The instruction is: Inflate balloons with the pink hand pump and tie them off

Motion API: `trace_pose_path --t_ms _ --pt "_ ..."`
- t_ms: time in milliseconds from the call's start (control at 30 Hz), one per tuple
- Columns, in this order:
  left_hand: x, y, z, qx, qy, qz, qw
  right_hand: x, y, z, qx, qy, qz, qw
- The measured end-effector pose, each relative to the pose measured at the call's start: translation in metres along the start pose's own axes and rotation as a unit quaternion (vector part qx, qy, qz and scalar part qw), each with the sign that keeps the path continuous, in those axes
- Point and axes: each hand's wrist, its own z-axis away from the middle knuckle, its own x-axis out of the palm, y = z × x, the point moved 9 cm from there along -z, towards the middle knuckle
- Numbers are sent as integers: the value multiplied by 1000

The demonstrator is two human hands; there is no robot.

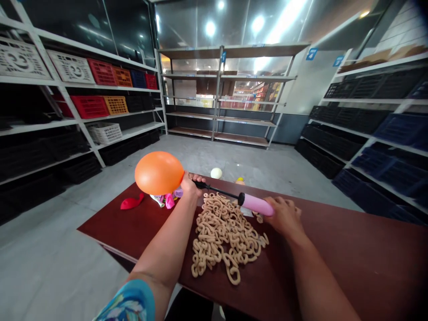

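A pink and black balloon pump [257, 204] spans the space between my two hands, above the table. My left hand [192, 183] is closed around the neck of an inflated orange balloon [159, 173] and the black end of the pump. My right hand [284, 216] grips the far end of the pink barrel; the black rod shows drawn out of it. Below the pump lies a heap of beige curled, ring-like pieces [227, 232]. A flat red balloon [131, 202] and several uninflated pink, white and purple balloons [170, 201] lie left of my left forearm.
The dark red table [351, 249] extends to both sides. Beyond its far edge, a pale balloon [216, 172] and something yellow [240, 180] show near the floor. White shelves [92, 91] with crates stand left, bare-looking racks [219, 89] behind, dark crates [351, 113] right.
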Motion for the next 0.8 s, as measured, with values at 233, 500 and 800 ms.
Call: trace_pose_path --t_ms 233,500,800 --pt "5 -14 10 -22 -12 12 1000 4 -25 4 -32 -3 -22 999" --pt "17 -49 29 -84 -51 -4 995 -2 -73 13 -144 30 -99 984" --pt "4 -17 7 -28 -6 -5 1000 5 -23 1 -65 9 -62 996"
